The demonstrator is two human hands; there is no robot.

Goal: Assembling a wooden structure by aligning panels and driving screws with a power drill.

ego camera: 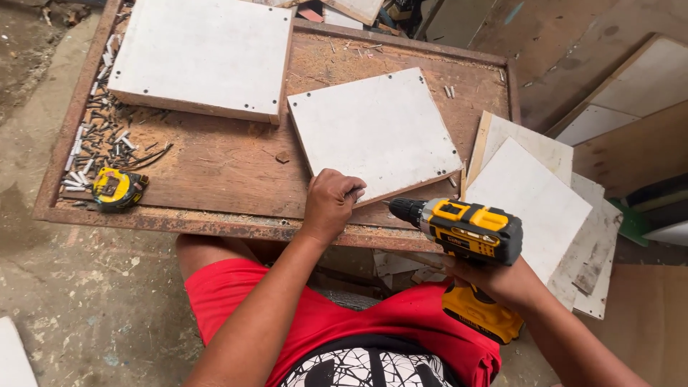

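Item 1. White panel [374, 133], square-cut board with a raw wood edge, lay flat on the brown workbench [215, 168] right of centre, turned slightly so its near edge ran from about 9 o'clock up toward 3 o'clock. Small screw holes showed along its right margin.

Item 2. Left hand [331, 203] rested knuckles-up on the panel's near-left corner, fingers curled over the edge and touching it; whether it pinched anything small could not be told. From this hand the panel spread toward 1 o'clock.

Item 3. Right hand [494, 278] was closed around the grip of a yellow-and-black cordless drill [464, 231]. The drill's long axis lay nearly level, chuck pointing toward 9 o'clock, tip just beside the panel's near edge and close to the left hand's fingers. The panel lay at about 10 o'clock from the right hand. The left hand was the nearer to the panel, already in contact; the drill tip appeared just short of it.

Item 4. Second white panel [204, 54], larger, lay at 11 o'clock on the bench, well apart.

Item 5. Loose screws [97, 136] were heaped at 9 o'clock, with a yellow tape measure [118, 188] just below them.

Item 6. Stacked white offcuts [534, 201] leaned off the bench at 3 o'clock.
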